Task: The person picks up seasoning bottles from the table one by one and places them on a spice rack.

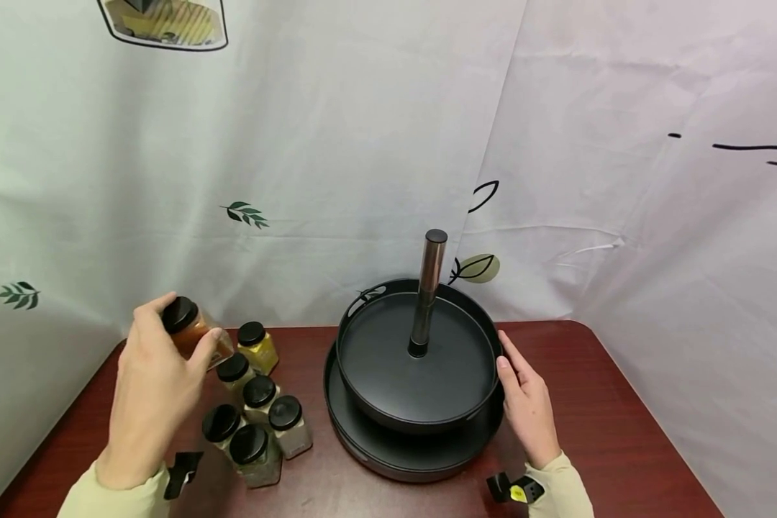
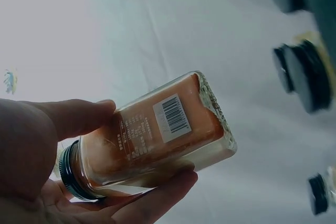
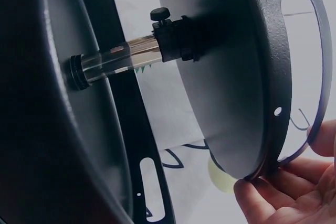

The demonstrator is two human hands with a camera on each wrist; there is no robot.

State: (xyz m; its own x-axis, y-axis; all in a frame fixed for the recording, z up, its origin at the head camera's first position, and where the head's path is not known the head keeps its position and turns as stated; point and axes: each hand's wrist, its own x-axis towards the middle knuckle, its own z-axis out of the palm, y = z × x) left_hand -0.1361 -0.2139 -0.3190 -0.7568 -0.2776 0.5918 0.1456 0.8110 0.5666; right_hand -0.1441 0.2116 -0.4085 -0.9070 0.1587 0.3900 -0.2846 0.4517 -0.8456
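Note:
My left hand (image 1: 150, 392) grips a spice jar (image 1: 188, 337) of orange-red powder, raised at the left, its black lid toward the palm. In the left wrist view the glass jar (image 2: 152, 129) lies tilted between thumb and fingers, a barcode label facing the camera. My right hand (image 1: 532, 411) holds the right rim of a black two-tier rack's upper tray (image 1: 382, 367). In the right wrist view the thumb is at the handle cutout of that tray (image 3: 275, 40), with fingers under its edge. A shiny post (image 1: 429, 288) rises from the upper tray; the wider lower tray (image 1: 401, 460) sits beneath.
Several black-lidded spice jars stand grouped between the left hand and the rack, among them a yellow one (image 1: 259, 352) at the back and a greenish one (image 1: 259, 464) in front. The reddish-brown table (image 1: 609, 432) meets a printed white cloth (image 1: 337, 158) behind.

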